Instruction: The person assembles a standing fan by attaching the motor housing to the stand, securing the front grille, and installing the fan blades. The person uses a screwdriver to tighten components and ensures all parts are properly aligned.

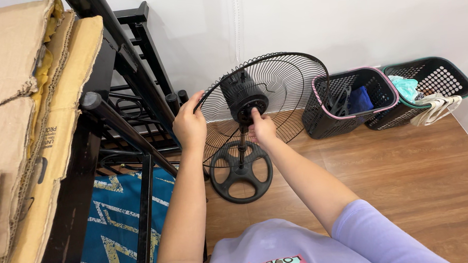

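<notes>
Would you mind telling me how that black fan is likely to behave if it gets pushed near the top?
The fan looks top-heavy: motor and wire grille sit on a thin pole above a small round base, so it may tip. The grille probably flexes under pressure. The left hand on the rim and right hand at the hub likely steady it.

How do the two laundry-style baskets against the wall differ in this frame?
The pink-rimmed basket stands nearer the fan guard, almost touching it; the green-rimmed basket sits farther right, toward the corner. The pink-rimmed basket holds dark blue cloth and dark straps inside; the green-rimmed basket has teal cloth in it and a pale bag draped over its rim. Both are dark perforated plastic, tilted, on the wooden floor.
</notes>
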